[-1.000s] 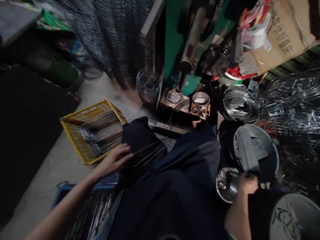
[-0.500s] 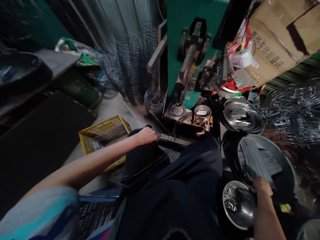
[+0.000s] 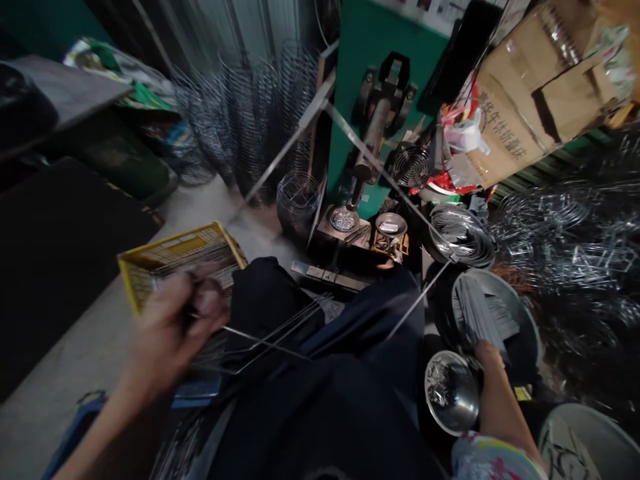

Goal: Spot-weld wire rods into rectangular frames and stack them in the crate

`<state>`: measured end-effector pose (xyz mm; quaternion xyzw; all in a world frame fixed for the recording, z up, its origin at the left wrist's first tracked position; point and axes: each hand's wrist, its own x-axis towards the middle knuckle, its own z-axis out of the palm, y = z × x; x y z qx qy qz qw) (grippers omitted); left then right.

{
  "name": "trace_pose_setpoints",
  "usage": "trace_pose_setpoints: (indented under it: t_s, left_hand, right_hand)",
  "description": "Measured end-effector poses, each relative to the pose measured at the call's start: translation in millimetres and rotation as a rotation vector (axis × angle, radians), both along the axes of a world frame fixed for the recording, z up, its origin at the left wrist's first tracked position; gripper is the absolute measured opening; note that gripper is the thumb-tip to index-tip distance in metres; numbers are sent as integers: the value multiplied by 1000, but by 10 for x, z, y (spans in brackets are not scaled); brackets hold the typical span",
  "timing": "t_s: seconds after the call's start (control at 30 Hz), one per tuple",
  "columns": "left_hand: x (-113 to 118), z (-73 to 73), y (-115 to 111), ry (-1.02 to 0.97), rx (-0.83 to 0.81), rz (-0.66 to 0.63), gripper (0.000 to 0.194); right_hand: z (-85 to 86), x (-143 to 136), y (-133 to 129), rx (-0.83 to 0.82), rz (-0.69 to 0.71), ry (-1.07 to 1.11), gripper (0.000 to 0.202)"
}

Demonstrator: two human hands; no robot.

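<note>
My left hand [image 3: 183, 313], blurred by motion, is raised at the left above the yellow crate, its fingers closed round a thin metal wire [image 3: 267, 343]. A large bent wire frame [image 3: 370, 157] spans the view ahead; whether it joins the wire in my hand is unclear. Several bent wires [image 3: 295, 327] lie across my lap. At the right, my right hand [image 3: 490, 355] is closed at the near end of a bundle of flat grey metal strips [image 3: 475, 307] in a round basin [image 3: 531, 327]. Its fingertips are partly hidden.
A green press machine [image 3: 353, 87] stands ahead, with small dishes [image 3: 391, 225] at its base. A yellow crate [image 3: 127, 283] sits at left, and a steel bowl [image 3: 457, 400] with small metal pieces at right. Wire coils [image 3: 463, 233], wire baskets [image 3: 250, 120] and a cardboard box [image 3: 515, 113] surround the machine.
My left hand has left the machine's front edge and moved left and nearer. The large bent wire frame has come into view. My right hand stays at the strips as the view shifts.
</note>
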<state>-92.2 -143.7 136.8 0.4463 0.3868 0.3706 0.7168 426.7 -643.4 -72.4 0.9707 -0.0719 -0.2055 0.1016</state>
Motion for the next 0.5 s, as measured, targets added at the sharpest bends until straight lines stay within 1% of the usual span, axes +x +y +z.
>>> trace_pose_setpoints:
  t_s: [0.03,0.1,0.13,0.17,0.2,0.23,0.27,0.37,0.43,0.5]
  left_hand:
    - [-31,-240,-21,37,-76,-73,35]
    - [-124,-697,-62,170,-121,-194,60]
    - [-189,-881,-86,215,-141,-260,67]
    - [-264,-1021,-114,258,-157,-326,72]
    - [-340,-1115,-148,289,-184,-387,76]
    - [-412,-1167,-185,310,-218,-443,79]
    - [-474,-1186,-224,317,-255,-493,83]
    - [-584,-1166,-317,277,-357,-611,95]
    - [-623,-1177,-335,208,-387,-621,100]
    - [-668,-1223,-317,136,-394,-566,103]
  right_hand:
    - [12,-7,8,2,7,6,30]
    - [43,-23,20,0,22,4,30]
    - [61,-34,24,-2,31,-1,31]
    - [82,-48,29,-3,42,-9,31]
    - [105,-66,34,-3,52,-17,32]
    - [131,-88,42,-1,63,-26,34]
    - [158,-113,51,2,71,-35,36]
    - [257,-199,98,21,86,-67,44]
    - [338,-259,136,65,109,-90,49]
    - [439,-330,162,141,150,-105,50]
